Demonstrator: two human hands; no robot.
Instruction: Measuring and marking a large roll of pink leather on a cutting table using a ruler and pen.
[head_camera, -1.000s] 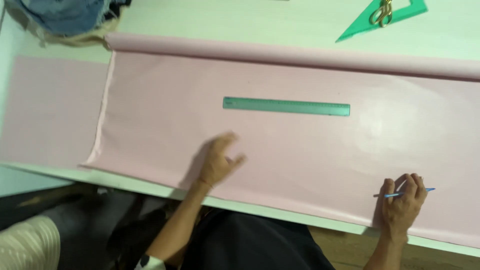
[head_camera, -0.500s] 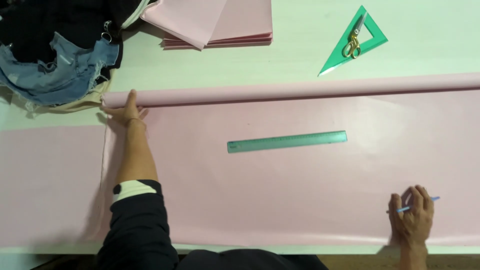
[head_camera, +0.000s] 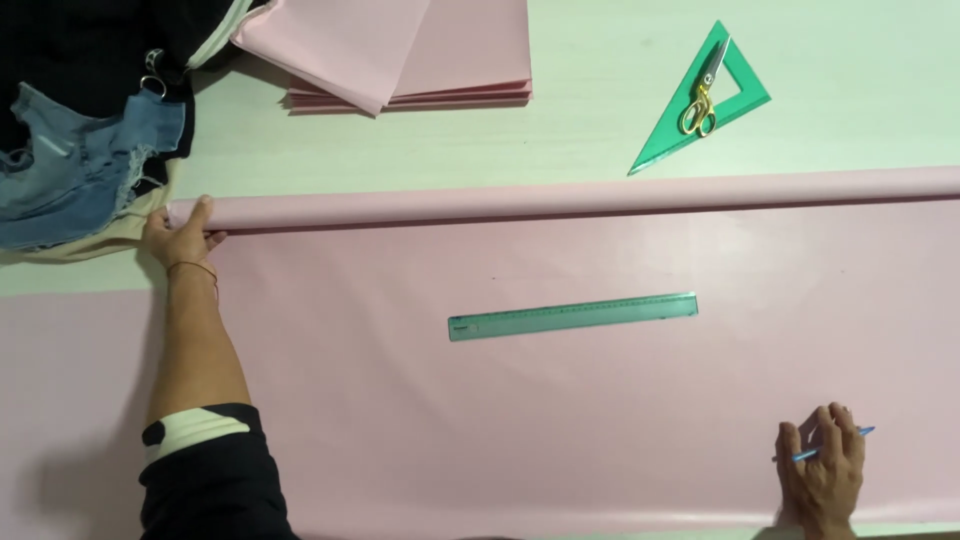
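Now: left hand (head_camera: 180, 238) grips pink roll (head_camera: 560, 200) end; right hand (head_camera: 822, 478) holds blue pen (head_camera: 835, 446), flat on pink sheet (head_camera: 560, 420).

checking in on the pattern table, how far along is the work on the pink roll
Done: a length of pink sheet lies unrolled flat, with a green ruler on it. In hand: the left hand grips the end of the roll; the right hand rests on the sheet holding a blue pen. Left: no drawn line or cut shows; the scissors lie untouched on the set square.
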